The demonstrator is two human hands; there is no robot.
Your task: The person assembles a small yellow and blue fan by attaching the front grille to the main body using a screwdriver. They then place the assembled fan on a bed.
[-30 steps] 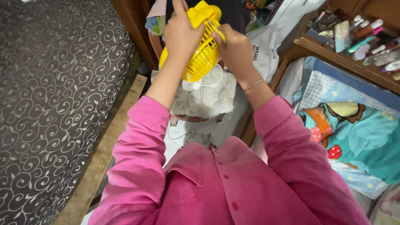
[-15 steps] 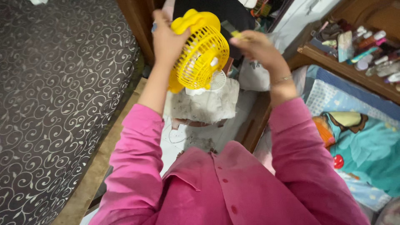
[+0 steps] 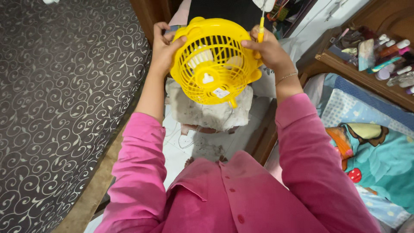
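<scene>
Half a second ago we held the small yellow fan (image 3: 213, 60) tilted, its grille seen at a slant and our right hand drawn away to the side; now we have turned it so the round grille faces straight up at us, and both hands are on it. Our left hand (image 3: 163, 48) grips the fan's left rim, thumb hooked over the front edge and fingers wrapped behind. Our right hand (image 3: 268, 49) has come back to the right rim, closed around a thin yellow-handled tool (image 3: 261, 26) that stands upright above the knuckles while the fingers press against the casing. The fan is held up in front of our chest, above a dusty white cloth (image 3: 207, 110) lying on the pale floor. It is bright yellow plastic, a circular cage of fine radial ribs with a small hub in the middle, pale blades showing through the bars, a little sticker near the lower edge and a short nub below it. The dark swirl-patterned bed cover (image 3: 60, 108) lies to our left, a wooden shelf (image 3: 366, 73) of bottles to our right.
</scene>
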